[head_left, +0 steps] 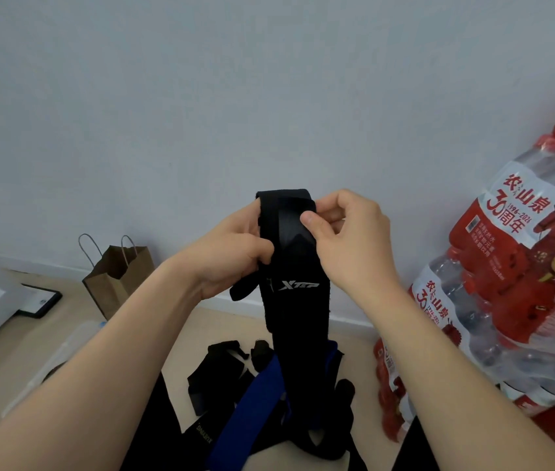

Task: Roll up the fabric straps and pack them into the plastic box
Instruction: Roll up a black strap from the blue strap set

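wall (201, 96): pale grey | floor (4, 362): light wood | skirting (347, 322): white

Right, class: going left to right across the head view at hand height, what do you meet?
Brown paper bag with handles, left hand, black fabric strap with white logo, right hand, red-and-white shrink-wrapped packs of water bottles.

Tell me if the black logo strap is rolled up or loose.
Mostly loose. The black strap is folded over at its top, held by left hand and right hand; the rest hangs down.
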### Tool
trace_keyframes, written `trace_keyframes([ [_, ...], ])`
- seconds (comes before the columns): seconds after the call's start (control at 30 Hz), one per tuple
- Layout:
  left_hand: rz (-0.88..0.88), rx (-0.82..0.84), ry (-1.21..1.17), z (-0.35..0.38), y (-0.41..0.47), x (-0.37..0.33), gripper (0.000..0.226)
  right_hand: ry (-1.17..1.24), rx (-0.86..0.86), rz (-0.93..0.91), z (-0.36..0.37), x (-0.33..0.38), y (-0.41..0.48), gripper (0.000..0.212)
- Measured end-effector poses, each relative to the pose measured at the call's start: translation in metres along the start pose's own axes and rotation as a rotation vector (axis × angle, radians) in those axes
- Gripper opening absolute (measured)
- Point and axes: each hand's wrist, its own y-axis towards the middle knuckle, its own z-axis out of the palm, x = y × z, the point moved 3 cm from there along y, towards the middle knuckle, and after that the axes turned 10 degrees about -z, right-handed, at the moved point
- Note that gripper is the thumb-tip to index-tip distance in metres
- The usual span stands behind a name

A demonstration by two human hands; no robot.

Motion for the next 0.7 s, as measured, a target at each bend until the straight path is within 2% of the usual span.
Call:
trace_keyframes([
  [0.1,-0.024,0.023,-0.112,0.008,0.001,0.003,0.075,-0.048,-0.068,0.015,0.006,0.0,-0.003,0.017],
  [0.17,-0.013,0.037,-0.155,0.015,0.002,0.003,0.053,-0.079,-0.081,0.021,0.01,0.0,-0.004,0.02],
  [0.2,0.0,0.019,-0.148,0.018,0.001,0.004,0.041,-0.083,-0.075,0.012,0.012,0.001,-0.004,0.019],
  [0.27,0.029,-0.075,-0.113,0.019,0.002,0.007,0.031,-0.096,-0.036,0.015,0.016,0.002,-0.005,0.017],
  [0.33,0.047,-0.175,-0.124,0.019,0.003,0.009,0.029,-0.026,0.044,0.164,0.021,-0.004,-0.007,0.029],
  [0.4,0.048,-0.225,-0.165,0.02,0.003,0.012,0.029,0.134,0.204,0.392,0.03,-0.011,-0.011,0.044],
  [0.47,0.023,-0.283,-0.206,0.019,0.003,0.013,0.028,0.205,0.365,0.499,0.037,-0.015,-0.017,0.057],
  [0.6,-0.026,-0.346,-0.451,0.014,0.003,0.015,0.023,0.265,0.373,0.438,0.034,-0.013,-0.021,0.058],
  [0.7,-0.093,-0.421,-0.599,0.01,0.004,0.019,0.026,0.291,0.404,0.408,0.032,-0.006,-0.019,0.047],
])
